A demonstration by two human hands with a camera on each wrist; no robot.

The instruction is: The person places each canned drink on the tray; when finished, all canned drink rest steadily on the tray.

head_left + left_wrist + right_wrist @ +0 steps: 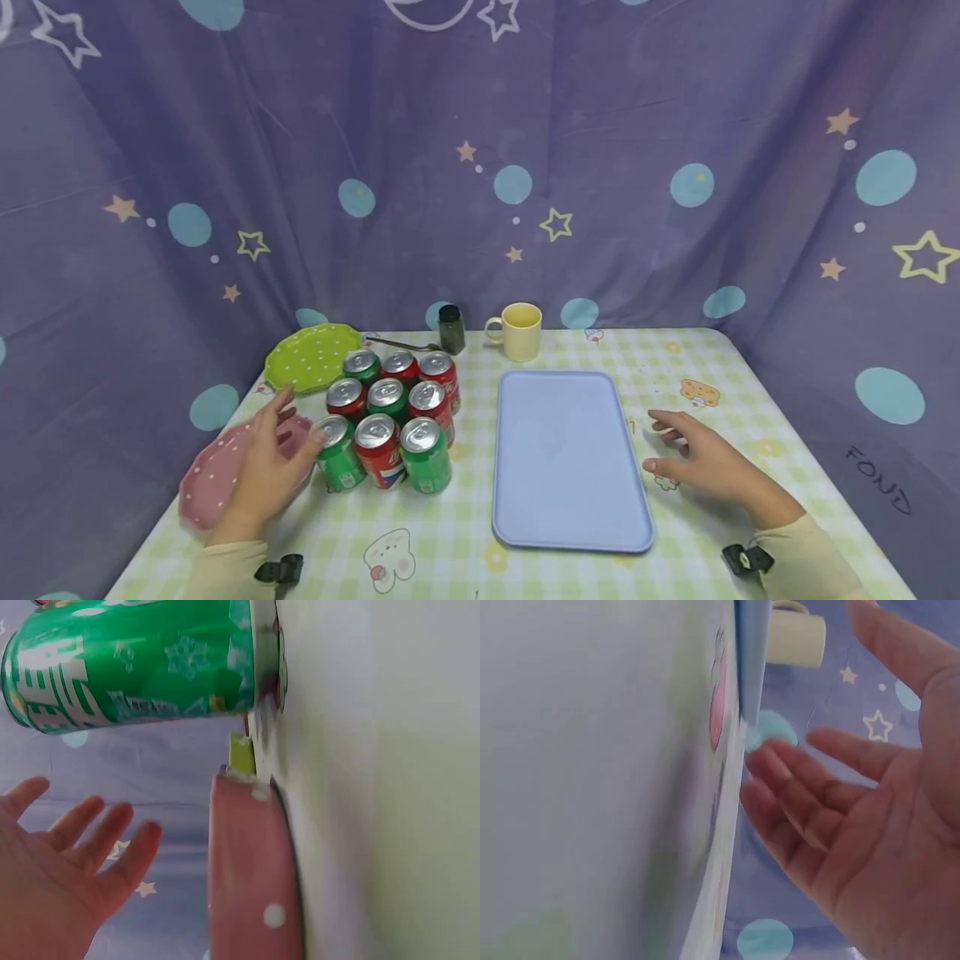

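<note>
Nearest on the table (465, 533), the left hand (266, 467) hovers over the pink plate (206, 483), its grip open with fingers spread and relaxed, holding nothing; the fingertips are just beside the front-left green can (339, 454). That can stands upright, long axis vertical, lid and pull tab facing up, at the near-left corner of a three-by-three block of red and green cans (393, 408), all upright. The right hand (701, 462) rests with open grip, fingers straight, on the table just right of the blue tray (566, 458), whose long axis runs near to far. Farther back lie a green plate (313, 357), a spoon (401, 343), a dark jar (451, 328) and a yellow mug (519, 331)
</note>
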